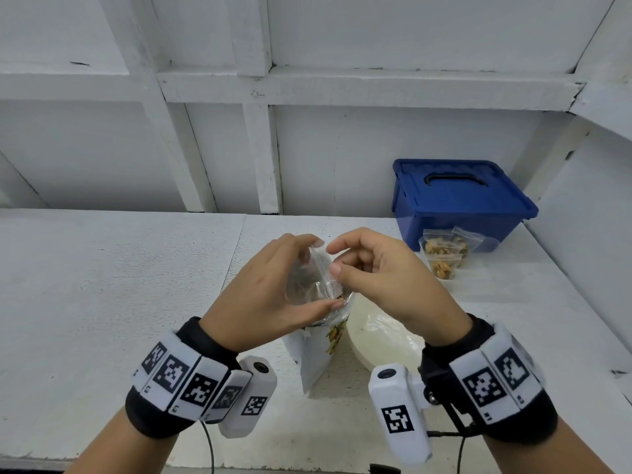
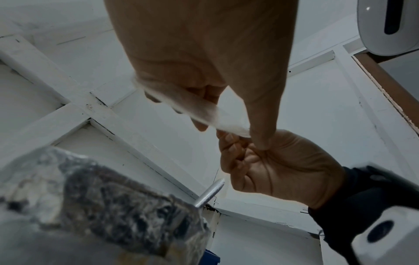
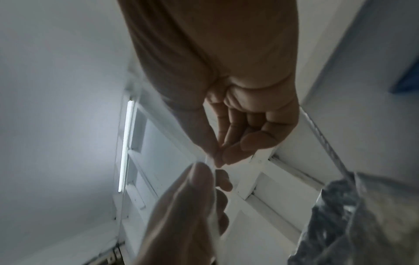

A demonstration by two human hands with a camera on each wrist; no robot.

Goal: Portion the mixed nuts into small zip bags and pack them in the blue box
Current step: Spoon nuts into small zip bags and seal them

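A small clear zip bag is held up over the table by both hands. My left hand curls round it, thumb below and fingers on top. My right hand pinches the bag's near edge between thumb and forefinger. In the left wrist view the bag is a whitish strip between my left fingers, with the right hand below it. The right wrist view shows the right fingertips nipping the thin plastic. Below the hands stands the open foil-lined nut pouch. The blue box sits at the back right, lid on.
Several filled zip bags of nuts lie against the front of the blue box. A pale round heap sits just right of the nut pouch. White walls close the table at the back and right.
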